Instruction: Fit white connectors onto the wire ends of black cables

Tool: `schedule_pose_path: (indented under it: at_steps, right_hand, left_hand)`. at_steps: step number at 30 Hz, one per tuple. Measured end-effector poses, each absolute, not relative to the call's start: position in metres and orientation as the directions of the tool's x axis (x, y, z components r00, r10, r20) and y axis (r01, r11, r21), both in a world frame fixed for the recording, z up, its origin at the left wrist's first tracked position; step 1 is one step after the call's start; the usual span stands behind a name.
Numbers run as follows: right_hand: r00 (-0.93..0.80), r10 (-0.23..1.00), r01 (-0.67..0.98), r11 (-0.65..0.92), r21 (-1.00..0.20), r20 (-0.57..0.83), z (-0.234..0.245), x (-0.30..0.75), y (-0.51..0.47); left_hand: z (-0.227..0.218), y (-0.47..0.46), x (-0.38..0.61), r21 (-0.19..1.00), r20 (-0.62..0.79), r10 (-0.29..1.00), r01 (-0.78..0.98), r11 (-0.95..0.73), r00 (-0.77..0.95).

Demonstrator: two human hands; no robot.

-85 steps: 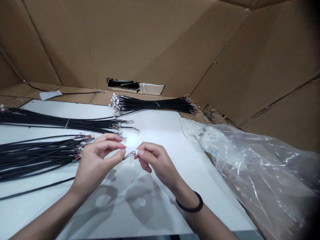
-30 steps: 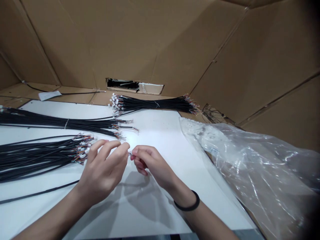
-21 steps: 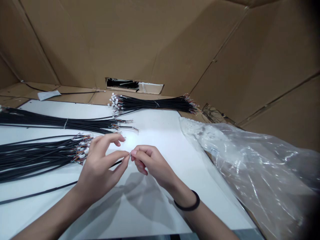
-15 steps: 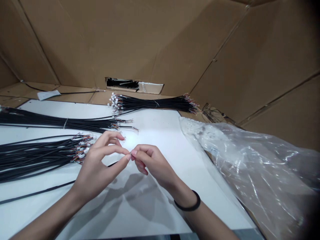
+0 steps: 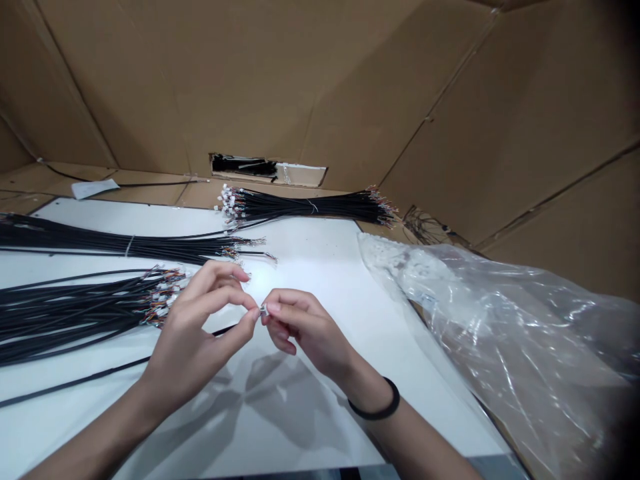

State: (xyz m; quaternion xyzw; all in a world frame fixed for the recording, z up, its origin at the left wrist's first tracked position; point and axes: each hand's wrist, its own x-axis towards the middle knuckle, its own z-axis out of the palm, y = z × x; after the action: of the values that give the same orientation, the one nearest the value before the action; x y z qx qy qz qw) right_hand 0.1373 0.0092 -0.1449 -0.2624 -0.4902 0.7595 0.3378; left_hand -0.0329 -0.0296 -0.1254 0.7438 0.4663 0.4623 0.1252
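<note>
Thumb and forefinger of my left hand point(image 5: 200, 327) pinch the thin wire end of a black cable point(image 5: 85, 382), which runs off to the left over the white board. Between the fingertips of my right hand point(image 5: 303, 327) is a small white connector point(image 5: 264, 310), mostly covered by the thumb. The two hands almost meet, and the wires are hardly visible in the narrow gap. Beside my left hand lies a bundle of black cables point(image 5: 75, 313) with white connectors and coloured wires at its right end.
A tied cable bundle point(image 5: 100, 239) lies at the left, and another tied bundle point(image 5: 310, 205) is at the back. Clear plastic sheeting point(image 5: 500, 333) covers the right side. Cardboard walls point(image 5: 250, 80) enclose the white work surface point(image 5: 320, 253). A paper slip point(image 5: 95, 189) lies back left.
The white connector now shows between the fingertips, where only a tiny dark bit showed before. My right hand has shifted very slightly, and my left fingers are bent a little more.
</note>
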Motion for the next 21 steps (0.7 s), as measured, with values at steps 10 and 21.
schedule_pose_path:
  at_steps: [10, 21]
  right_hand:
    - [-0.698, 0.715, -0.262, -0.303, -0.917, -0.037, -0.1482, 0.1401, 0.0116]
    - [-0.689, 0.724, -0.166, -0.197, -0.966, -0.03, -0.1477, 0.1412, 0.0106]
  left_hand:
    - [-0.1209, -0.0315, -0.0337, 0.585, 0.6, 0.774, 0.55, -0.596, 0.201]
    - [-0.1208, -0.0299, -0.0351, 0.642, 0.582, 0.789, 0.483, -0.595, 0.198]
